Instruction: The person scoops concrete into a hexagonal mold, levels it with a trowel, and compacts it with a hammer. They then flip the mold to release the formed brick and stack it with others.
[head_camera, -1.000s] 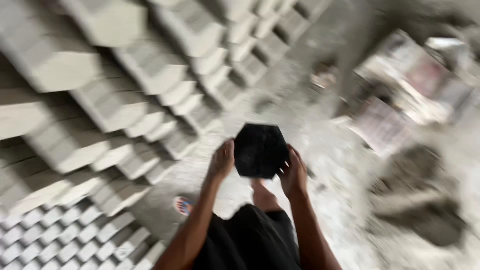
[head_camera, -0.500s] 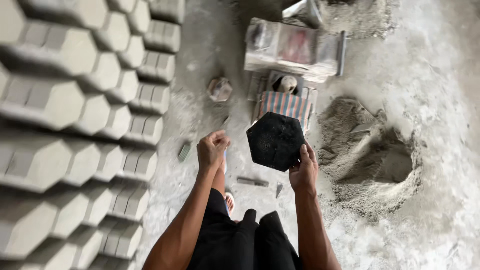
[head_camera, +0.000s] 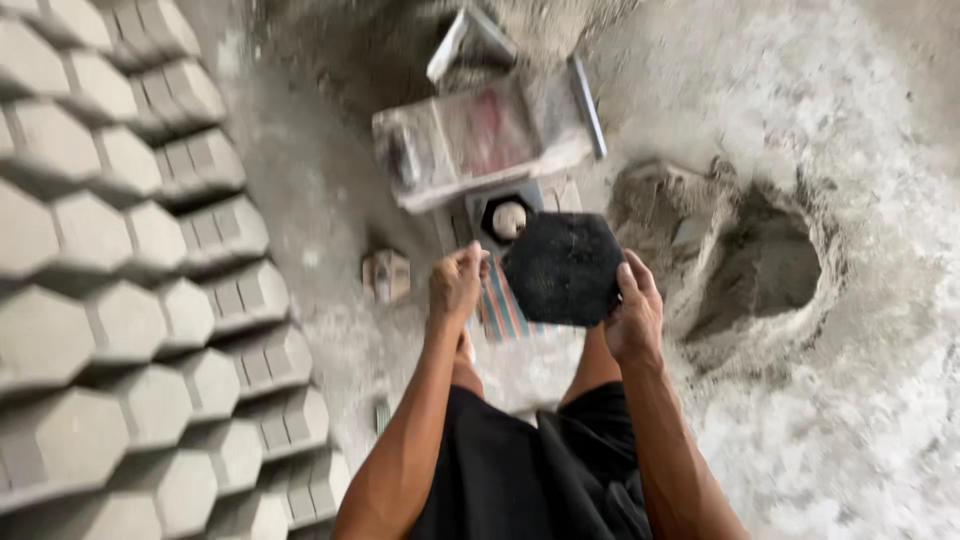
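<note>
My right hand (head_camera: 630, 315) grips the right edge of a black hexagonal mould (head_camera: 562, 268), holding it out in front of me above the floor. My left hand (head_camera: 456, 285) is closed in a loose fist just left of the mould; I cannot tell whether it touches the mould's edge. Below the hands are my legs in black shorts (head_camera: 530, 475).
Rows of grey hexagonal paving blocks (head_camera: 130, 300) fill the left side. Ahead stands a dusty boxy machine (head_camera: 480, 140), with a small hexagonal frame (head_camera: 508, 215) and a striped mat (head_camera: 505, 310) below it. A heap of sand with a hollow (head_camera: 750, 270) lies to the right.
The view has swung from the rows of blocks toward the machine and sand heap. The mould stays in my right hand; my left hand has shifted off its side into a fist.
</note>
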